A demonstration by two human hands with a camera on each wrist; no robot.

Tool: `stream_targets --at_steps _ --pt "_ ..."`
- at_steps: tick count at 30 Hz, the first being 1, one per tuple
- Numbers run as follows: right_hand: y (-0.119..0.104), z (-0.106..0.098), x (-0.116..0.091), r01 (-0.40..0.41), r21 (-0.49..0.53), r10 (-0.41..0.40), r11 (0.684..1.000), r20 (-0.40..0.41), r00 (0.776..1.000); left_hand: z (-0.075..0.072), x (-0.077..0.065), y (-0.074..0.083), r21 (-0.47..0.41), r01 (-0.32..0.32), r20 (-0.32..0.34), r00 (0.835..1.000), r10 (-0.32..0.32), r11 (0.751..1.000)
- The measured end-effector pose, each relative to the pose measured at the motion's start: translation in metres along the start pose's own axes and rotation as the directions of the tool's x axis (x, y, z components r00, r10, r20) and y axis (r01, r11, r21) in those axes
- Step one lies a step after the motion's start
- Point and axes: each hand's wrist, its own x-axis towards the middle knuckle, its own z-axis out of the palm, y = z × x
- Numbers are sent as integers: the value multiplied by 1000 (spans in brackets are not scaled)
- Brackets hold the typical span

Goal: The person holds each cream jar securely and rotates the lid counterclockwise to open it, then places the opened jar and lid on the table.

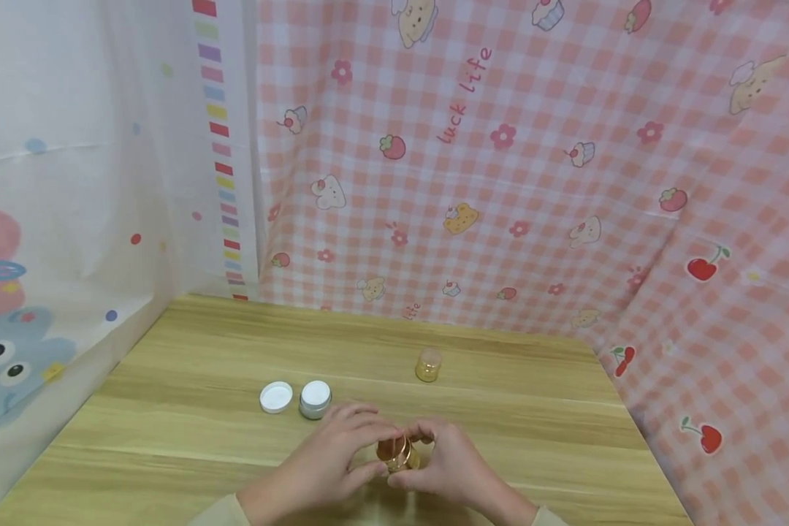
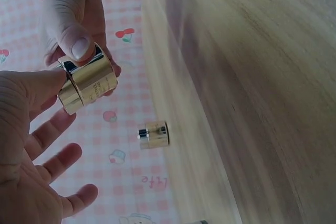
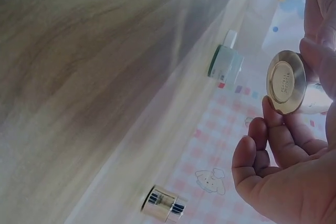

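Both hands hold a small shiny gold cosmetic jar [image 1: 397, 454] between them, close over the table's near middle. My left hand [image 1: 342, 447] pinches its narrower end between thumb and index finger; the other fingers stand spread in the left wrist view. On the wider end, printed with small text [image 2: 97, 83], my right hand [image 1: 448, 462] grips with thumb and fingers. Its round base [image 3: 284, 81], stamped with tiny characters, faces the right wrist camera.
A second gold jar [image 1: 428, 365] stands farther back on the wooden table [image 1: 532, 424]. Left of the hands are a pale jar [image 1: 315, 400] with a white top and, beside it, a loose white lid [image 1: 276, 397]. Patterned cloths [image 1: 500, 175] hang behind and at both sides.
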Motion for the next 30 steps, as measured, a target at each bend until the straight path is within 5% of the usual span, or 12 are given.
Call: stream_targets --at_steps 19,30 --pt "5 3 5 75 -75 -82 994 -99 992 1 7 -4 29 -28 -36 999 29 999" --pt "3 2 7 53 -76 -61 996 -106 993 1 11 -5 73 -23 -41 999 26 997"
